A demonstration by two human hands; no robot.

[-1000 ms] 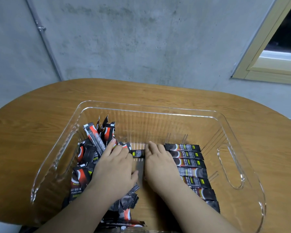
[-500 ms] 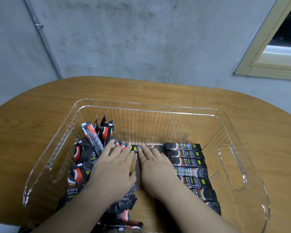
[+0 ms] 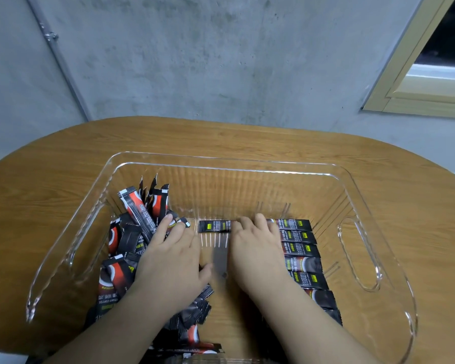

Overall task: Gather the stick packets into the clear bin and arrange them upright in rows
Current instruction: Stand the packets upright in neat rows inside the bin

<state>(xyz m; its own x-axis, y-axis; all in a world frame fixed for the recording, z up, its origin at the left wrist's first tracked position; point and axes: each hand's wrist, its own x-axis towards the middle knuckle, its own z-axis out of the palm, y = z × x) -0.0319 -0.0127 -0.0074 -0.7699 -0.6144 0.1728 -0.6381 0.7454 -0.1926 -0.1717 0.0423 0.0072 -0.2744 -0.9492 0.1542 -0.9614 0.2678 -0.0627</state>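
A clear plastic bin sits on the wooden table. Several black and red stick packets lie jumbled and leaning in its left half. My left hand rests flat on that heap, fingers straight. A neat row of black packets lies side by side on the bin floor at the right. My right hand lies flat over the row's left ends, fingers straight. One more black packet lies crosswise at the far end, between my two hands, with my right fingertips on it.
The oval wooden table stands against a grey concrete wall. A window frame is at the upper right. The bin has cut-out handles on both short sides. A strip of bare bin floor shows between my hands.
My hands have spread apart, the left shifting left over the heap, the right toward the row. A bare strip of floor now shows between them.
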